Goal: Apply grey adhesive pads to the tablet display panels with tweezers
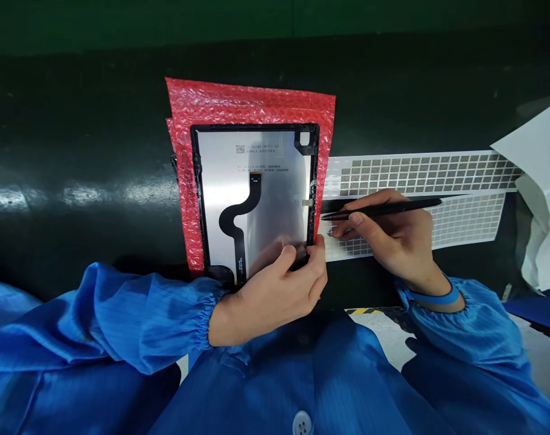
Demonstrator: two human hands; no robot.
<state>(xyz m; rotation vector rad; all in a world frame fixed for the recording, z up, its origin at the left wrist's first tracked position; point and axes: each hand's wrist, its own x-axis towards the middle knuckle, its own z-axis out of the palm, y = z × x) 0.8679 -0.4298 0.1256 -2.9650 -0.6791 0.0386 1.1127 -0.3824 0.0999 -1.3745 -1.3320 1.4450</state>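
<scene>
A tablet screen assembly (275, 211) lies with its silvery back up, in a black frame, a black ribbon cable (232, 220) curving down it. My left hand (279, 278) grips its lower right edge, thumb on the silvery back and fingers around the frame. In my right hand (392, 235) are slim black tweezers (392, 207), held like a pen. Their pointed tip is close to the frame's right side, just below a small pale tab (307, 203). Whether the tip pinches anything is too small to tell.
Red bubble wrap (252, 99) lies under the screen. To the right are a sheet of small grey rectangular stickers (392, 174) and a paler gridded sheet (469, 217), partly under my right hand. Crumpled white paper (541, 199) sits at the far right of the dark green bench (98, 121).
</scene>
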